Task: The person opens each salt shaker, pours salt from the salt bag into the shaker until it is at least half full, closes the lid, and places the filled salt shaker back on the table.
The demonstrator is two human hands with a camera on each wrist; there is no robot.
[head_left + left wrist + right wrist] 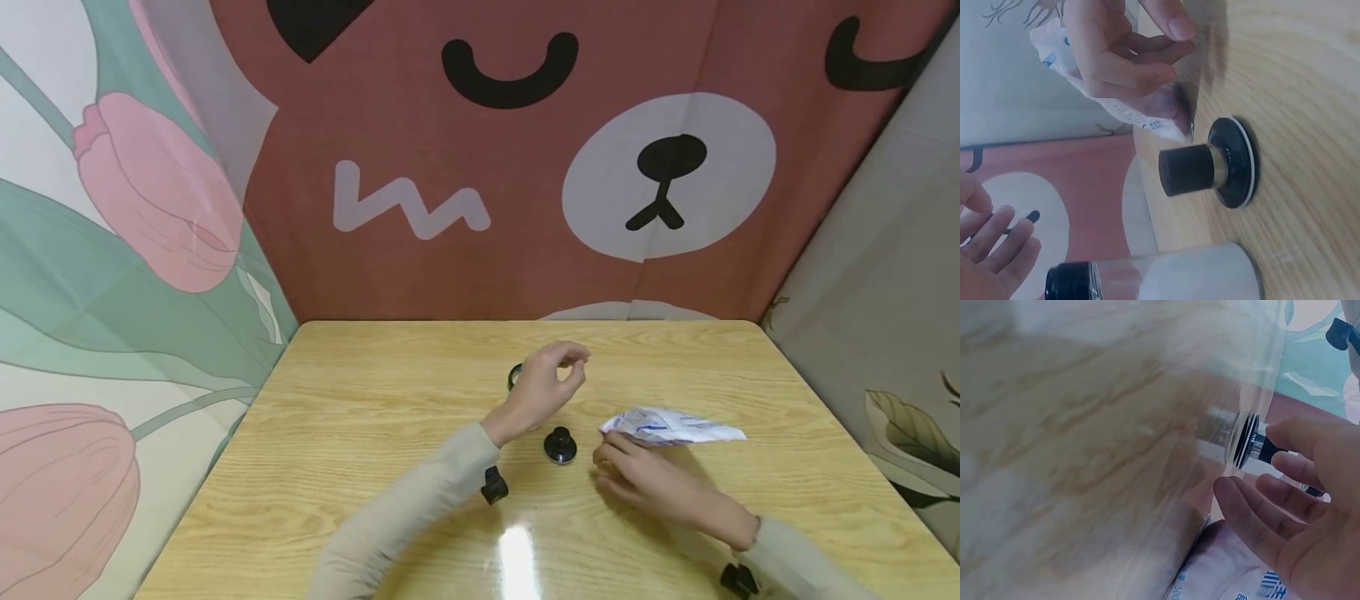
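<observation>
My left hand (pixel 536 387) is raised over the table in front of a clear jar (pixel 1191 278) with a black rim and white contents. Its fingers curve loosely toward the thumb, with nothing held between them. In the head view it hides most of the jar. A black lid (pixel 560 446) with a tall knob lies knob-up on the table between the two hands. To the right of the lid, my right hand (pixel 652 479) hovers low with loosely bent fingers, holding nothing. Just behind it lies a white plastic packet (pixel 675 427) with blue print, partly covered by that hand.
The light wood table (pixel 360 442) ends at a reddish curtain (pixel 420 275) with a printed bear face. Patterned cloths hang on both sides. Dark wrist cameras are strapped under both sleeves. A bright reflection shows on the tabletop near the front.
</observation>
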